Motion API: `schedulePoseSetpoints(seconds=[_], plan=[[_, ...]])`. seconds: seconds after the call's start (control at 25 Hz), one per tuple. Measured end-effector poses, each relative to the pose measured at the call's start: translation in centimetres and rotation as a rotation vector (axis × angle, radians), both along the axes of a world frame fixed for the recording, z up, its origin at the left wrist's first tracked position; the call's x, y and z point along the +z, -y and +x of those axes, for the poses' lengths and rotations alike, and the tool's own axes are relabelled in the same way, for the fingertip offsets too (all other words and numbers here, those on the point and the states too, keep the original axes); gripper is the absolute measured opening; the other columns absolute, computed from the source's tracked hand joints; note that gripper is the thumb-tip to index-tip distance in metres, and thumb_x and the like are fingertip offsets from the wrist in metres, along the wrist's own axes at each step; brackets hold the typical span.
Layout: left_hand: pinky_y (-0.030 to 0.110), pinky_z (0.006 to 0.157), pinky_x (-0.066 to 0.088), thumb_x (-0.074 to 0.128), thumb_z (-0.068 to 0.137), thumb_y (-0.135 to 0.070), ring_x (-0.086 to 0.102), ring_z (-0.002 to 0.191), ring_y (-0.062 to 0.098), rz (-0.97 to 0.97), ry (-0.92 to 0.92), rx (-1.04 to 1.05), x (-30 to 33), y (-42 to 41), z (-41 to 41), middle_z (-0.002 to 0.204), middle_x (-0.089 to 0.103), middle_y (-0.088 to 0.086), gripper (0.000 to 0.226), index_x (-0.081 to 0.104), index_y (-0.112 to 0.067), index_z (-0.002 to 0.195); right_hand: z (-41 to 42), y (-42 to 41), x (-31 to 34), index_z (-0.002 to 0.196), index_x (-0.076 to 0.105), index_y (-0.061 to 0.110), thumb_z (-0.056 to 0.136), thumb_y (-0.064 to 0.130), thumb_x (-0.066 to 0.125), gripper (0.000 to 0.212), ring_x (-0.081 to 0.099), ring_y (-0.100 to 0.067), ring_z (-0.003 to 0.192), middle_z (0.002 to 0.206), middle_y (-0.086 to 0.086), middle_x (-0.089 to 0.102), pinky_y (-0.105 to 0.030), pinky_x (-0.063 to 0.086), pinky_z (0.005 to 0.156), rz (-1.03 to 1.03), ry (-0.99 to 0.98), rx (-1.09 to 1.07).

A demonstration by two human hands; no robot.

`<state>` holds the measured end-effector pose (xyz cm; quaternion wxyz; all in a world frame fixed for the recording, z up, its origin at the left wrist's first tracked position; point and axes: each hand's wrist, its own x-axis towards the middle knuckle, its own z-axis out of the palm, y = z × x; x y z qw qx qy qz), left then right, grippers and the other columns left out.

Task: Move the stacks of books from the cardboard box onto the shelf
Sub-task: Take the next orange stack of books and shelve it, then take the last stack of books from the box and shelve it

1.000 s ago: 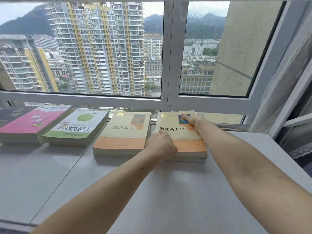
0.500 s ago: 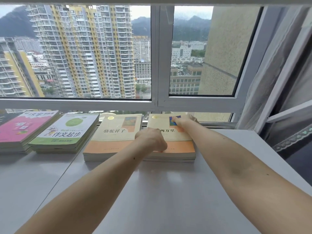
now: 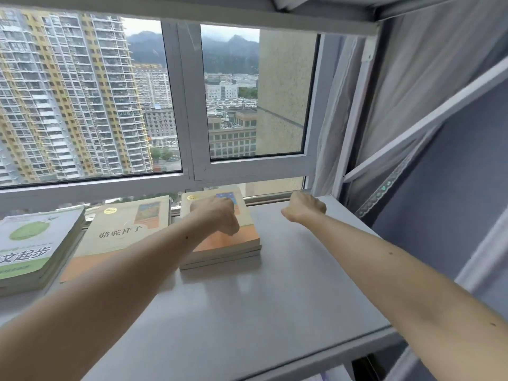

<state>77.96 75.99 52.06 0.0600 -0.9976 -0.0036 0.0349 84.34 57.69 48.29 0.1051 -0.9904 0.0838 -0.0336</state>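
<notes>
A short stack of cream-and-orange books (image 3: 233,243) lies flat on the grey shelf (image 3: 288,292) below the window. My left hand (image 3: 217,215) rests on its top cover, fingers curled, knuckles up. My right hand (image 3: 303,207) hovers to the right of the stack, clear of it, loosely fisted and holding nothing. A second cream-and-orange stack (image 3: 123,232) lies to the left, and a green-and-white stack (image 3: 35,243) lies further left. The cardboard box is out of view.
The window frame (image 3: 189,174) runs just behind the books. A pale curtain (image 3: 412,111) and a slanted white bar (image 3: 423,122) hang at the right. The shelf's front edge (image 3: 330,356) crosses the lower right, with bare grey surface right of the stacks.
My right hand has lifted off the rightmost stack's far corner and moved right, off the books. The view has swung right, so the pink stack has left the frame. My left hand stays on the stack.
</notes>
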Motion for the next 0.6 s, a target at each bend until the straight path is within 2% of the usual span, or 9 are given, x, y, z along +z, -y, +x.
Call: schedulePoseSetpoints(seconds=[0.12,0.24,0.32,0.4,0.52,0.6], plan=[[0.028,0.068,0.042,0.058,0.078,-0.021,0.053,0.083,0.024,-0.019,0.059,-0.149,0.5,4.4,-0.4,0.081,0.05,-0.001,0.013,0.047,-0.017,0.077,-4.6,4.5,-0.4,0.099,0.06,0.017,0.088,0.015,0.055,0.013,0.062,-0.026,0.095,0.106,-0.005,0.065,-0.027,0.039,0.069,-0.112,-0.007,-0.072],[0.025,0.059,0.037,0.064,0.077,-0.027,0.054,0.081,0.024,-0.034,0.045,-0.319,-0.1,9.3,-1.7,0.074,0.048,-0.002,0.022,0.046,-0.016,0.07,-10.3,8.9,-0.9,0.095,0.059,0.017,0.086,0.012,0.054,0.011,0.062,-0.028,0.103,0.109,-0.006,0.065,-0.029,0.038,0.07,-0.137,-0.031,-0.169],[0.023,0.051,0.03,0.065,0.076,-0.03,0.055,0.076,0.023,-0.061,0.036,-0.43,-1.0,13.0,-3.2,0.072,0.05,-0.003,0.025,0.046,-0.016,0.068,-15.1,11.9,-1.4,0.089,0.056,0.014,0.087,0.014,0.053,0.003,0.061,-0.03,0.095,0.101,-0.007,0.063,-0.03,0.038,0.07,-0.139,-0.063,-0.252],[0.022,0.049,0.027,0.065,0.075,-0.031,0.053,0.068,0.019,-0.093,0.026,-0.547,-2.2,17.0,-5.4,0.071,0.052,-0.003,0.025,0.046,-0.017,0.067,-20.2,14.8,-1.7,0.087,0.054,0.015,0.087,0.017,0.054,0.002,0.059,-0.029,0.088,0.091,-0.003,0.056,-0.029,0.037,0.068,-0.137,-0.089,-0.334],[0.021,0.049,0.03,0.064,0.073,-0.034,0.05,0.058,0.014,-0.096,-0.03,-0.752,-3.7,23.8,-10.3,0.069,0.055,-0.003,0.024,0.048,-0.017,0.065,-28.3,18.9,-2.3,0.082,0.052,0.015,0.088,0.026,0.058,0.014,0.058,-0.028,0.084,0.076,0.003,0.05,-0.027,0.034,0.063,-0.112,-0.125,-0.476],[0.021,0.048,0.031,0.064,0.073,-0.035,0.053,0.06,0.015,-0.07,-0.078,-0.885,-4.5,28.4,-14.4,0.076,0.059,-0.002,0.024,0.049,-0.018,0.067,-34.2,21.9,-2.9,0.079,0.05,0.016,0.089,0.028,0.059,0.018,0.058,-0.026,0.083,0.077,0.001,0.051,-0.027,0.035,0.064,-0.094,-0.145,-0.586]])
